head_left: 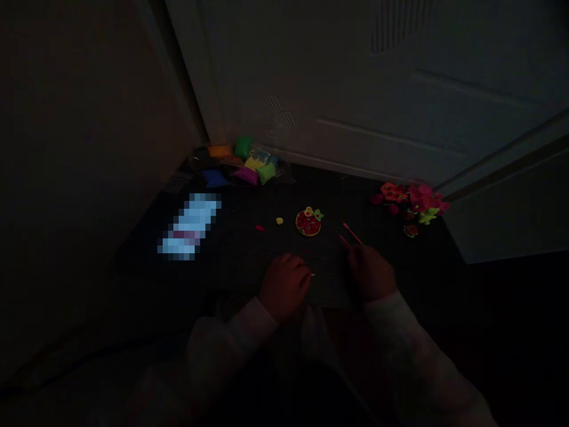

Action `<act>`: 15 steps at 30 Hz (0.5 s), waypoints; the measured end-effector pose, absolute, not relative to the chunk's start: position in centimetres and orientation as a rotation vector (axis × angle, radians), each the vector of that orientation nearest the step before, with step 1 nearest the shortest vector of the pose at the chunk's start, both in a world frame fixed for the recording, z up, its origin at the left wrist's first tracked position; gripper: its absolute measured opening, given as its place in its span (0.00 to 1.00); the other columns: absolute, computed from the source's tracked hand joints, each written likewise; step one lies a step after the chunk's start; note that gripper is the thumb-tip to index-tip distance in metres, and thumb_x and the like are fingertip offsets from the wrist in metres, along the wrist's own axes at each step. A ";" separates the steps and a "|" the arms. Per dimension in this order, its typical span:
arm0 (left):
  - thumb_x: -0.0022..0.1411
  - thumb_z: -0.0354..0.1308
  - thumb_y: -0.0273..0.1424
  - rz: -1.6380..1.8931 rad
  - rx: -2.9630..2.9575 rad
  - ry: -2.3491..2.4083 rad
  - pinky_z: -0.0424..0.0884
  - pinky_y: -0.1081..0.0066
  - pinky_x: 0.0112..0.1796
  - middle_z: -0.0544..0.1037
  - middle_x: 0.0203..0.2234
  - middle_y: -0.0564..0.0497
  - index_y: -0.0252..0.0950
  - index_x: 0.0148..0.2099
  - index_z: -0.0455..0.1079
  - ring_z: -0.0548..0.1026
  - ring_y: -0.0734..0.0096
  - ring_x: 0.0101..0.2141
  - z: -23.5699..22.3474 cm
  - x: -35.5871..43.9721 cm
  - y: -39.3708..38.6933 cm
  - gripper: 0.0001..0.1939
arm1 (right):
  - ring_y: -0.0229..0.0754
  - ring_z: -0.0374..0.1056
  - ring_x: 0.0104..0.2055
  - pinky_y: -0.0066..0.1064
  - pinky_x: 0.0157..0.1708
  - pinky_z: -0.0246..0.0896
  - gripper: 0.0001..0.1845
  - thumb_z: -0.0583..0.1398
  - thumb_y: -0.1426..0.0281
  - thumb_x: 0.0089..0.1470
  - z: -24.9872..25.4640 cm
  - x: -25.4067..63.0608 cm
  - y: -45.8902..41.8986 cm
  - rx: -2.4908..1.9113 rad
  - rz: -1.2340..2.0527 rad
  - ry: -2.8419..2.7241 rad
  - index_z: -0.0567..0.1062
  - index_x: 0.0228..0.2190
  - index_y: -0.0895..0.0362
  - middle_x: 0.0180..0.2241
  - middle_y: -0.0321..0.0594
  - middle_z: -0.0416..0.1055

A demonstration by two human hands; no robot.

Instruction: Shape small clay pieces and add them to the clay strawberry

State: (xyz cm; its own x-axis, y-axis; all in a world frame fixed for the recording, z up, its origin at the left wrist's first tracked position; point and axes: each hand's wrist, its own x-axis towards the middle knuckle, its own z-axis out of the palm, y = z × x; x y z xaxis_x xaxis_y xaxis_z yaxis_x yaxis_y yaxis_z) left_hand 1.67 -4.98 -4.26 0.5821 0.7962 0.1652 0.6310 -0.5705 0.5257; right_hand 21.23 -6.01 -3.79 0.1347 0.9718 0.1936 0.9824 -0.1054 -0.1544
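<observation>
The scene is very dark. My left hand (284,283) rests on a dark mat (249,249) with its fingers curled into a pinch; what it holds is too small to make out. My right hand (370,270) is closed round a thin pink stick tool (352,233) that points up and left. Just beyond both hands lies a small round clay piece (308,222), red with yellow and green bits. A yellow clay blob (279,220) and a pink scrap (259,228) lie to its left.
Several bags of coloured clay (243,161) are heaped at the far left by a white door (355,89). A cluster of pink and red clay flowers (411,201) sits at the far right. A blurred bright patch (191,225) lies at the left.
</observation>
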 end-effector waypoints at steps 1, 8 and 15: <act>0.58 0.48 0.29 0.557 2.394 1.169 0.62 0.66 0.37 0.71 0.30 0.50 0.35 0.32 0.68 0.65 0.68 0.35 -4.3 1.7 -5.2 0.08 | 0.38 0.66 0.21 0.26 0.18 0.54 0.11 0.50 0.70 0.52 -3.7 21.0 -6.6 -2.176 -0.045 -1.912 0.71 0.29 0.60 0.22 0.41 0.70; 0.58 0.47 0.28 0.586 2.369 1.227 0.61 0.64 0.37 0.72 0.31 0.48 0.35 0.33 0.68 0.65 0.66 0.36 -4.5 1.8 -5.8 0.08 | 0.34 0.67 0.19 0.22 0.17 0.56 0.13 0.46 0.70 0.55 -3.7 16.3 -11.9 -2.010 0.161 -2.085 0.69 0.34 0.57 0.24 0.37 0.73; 0.57 0.48 0.28 0.580 2.377 1.222 0.61 0.64 0.36 0.72 0.31 0.49 0.36 0.33 0.68 0.65 0.65 0.36 -4.3 1.8 -5.8 0.08 | 0.34 0.68 0.21 0.23 0.21 0.57 0.14 0.46 0.72 0.55 -4.2 15.9 -12.1 -1.942 0.123 -2.153 0.70 0.35 0.58 0.26 0.39 0.74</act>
